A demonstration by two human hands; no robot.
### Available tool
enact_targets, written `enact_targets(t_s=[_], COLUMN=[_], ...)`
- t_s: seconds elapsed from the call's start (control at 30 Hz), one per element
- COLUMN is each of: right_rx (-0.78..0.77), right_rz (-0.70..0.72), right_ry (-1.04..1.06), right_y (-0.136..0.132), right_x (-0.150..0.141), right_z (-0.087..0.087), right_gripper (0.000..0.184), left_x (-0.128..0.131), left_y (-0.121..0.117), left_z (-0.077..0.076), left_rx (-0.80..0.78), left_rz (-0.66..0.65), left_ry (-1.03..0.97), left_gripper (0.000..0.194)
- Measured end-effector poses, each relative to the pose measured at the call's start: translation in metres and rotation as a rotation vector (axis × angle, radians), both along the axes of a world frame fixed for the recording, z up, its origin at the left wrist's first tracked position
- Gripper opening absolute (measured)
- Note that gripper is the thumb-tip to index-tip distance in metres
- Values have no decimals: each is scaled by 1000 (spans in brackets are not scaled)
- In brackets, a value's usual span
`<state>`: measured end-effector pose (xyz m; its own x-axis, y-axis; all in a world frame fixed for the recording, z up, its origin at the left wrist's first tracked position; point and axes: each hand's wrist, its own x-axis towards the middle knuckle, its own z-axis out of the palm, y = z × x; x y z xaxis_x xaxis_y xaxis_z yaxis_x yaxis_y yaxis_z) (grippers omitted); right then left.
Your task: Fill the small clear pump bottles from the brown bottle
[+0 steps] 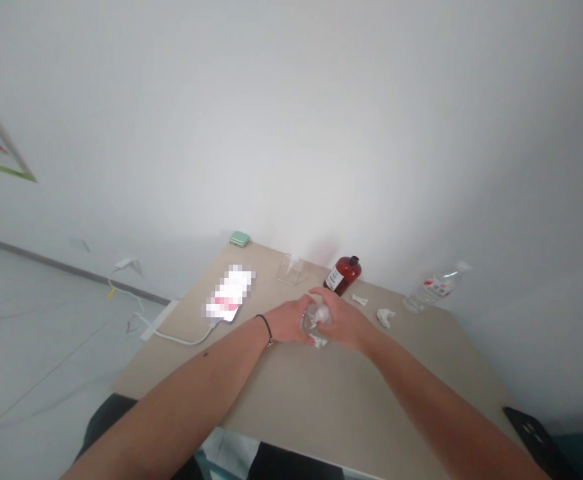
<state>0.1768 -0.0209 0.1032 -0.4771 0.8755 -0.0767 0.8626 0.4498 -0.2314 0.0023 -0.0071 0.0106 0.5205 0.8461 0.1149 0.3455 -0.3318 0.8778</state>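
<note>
Near the middle of the table, a small clear container (309, 320) sits between both hands. My left hand (289, 321) is wrapped round its left side, a dark band on the wrist. Pressed to the right side of it, my right hand (342, 321) has its fingers curled over white crumpled tissue (322, 313). More white tissue (318, 341) shows beneath the container. Just behind the hands stands a brown bottle (342, 275) with a white label and a black top. My fingers hide part of the container, so its exact kind is unclear.
A lit phone (231, 293) with a white cable (184, 341) lies left on the table (331, 393). Along the wall are a green case (240, 239), a clear holder (290, 270) with white tissue and a plastic water bottle (436, 288). Crumpled paper (385, 317) lies right of the brown bottle.
</note>
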Motion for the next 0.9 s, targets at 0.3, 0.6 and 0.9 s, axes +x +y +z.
enact_targets(t_s=[0.3,0.6,0.9], right_rx=[-15,-66,42], right_rz=[-81,5,-116], right_ry=[-86,-93,-138], right_y=[2,-1,3], right_x=[-2,6,9], right_z=[-6,3,2], right_gripper=[43,28,32], left_x=[1,-1,0], left_y=[-1,-5,-5], left_z=[3,9,9], left_rx=[36,33,27], left_rz=[-8,-20,-12], left_ry=[89,131,136], left_gripper=[92,84,84])
